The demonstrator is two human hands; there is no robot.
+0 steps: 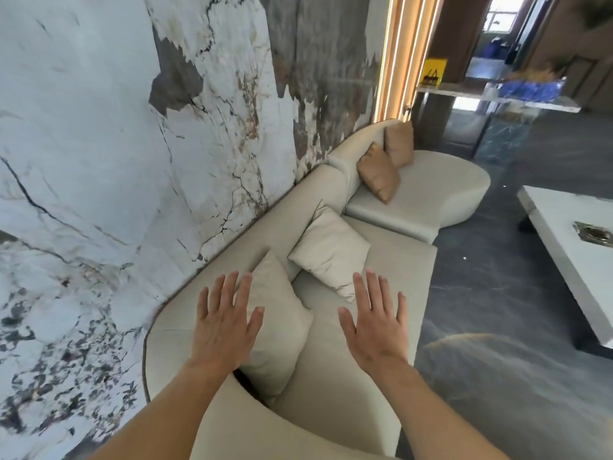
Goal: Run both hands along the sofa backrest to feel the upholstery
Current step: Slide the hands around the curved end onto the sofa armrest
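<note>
A long cream sofa runs along the marble wall, its curved backrest against the wall and its seat to the right. My left hand is held flat, palm down, fingers spread, over the near end of the backrest and the nearest cream cushion. My right hand is likewise flat and spread, above the seat. Neither hand holds anything; whether they touch the fabric I cannot tell.
A second cream cushion leans on the backrest further along; two tan cushions sit at the far section. A white low table stands to the right on the dark floor. A shelf lies beyond.
</note>
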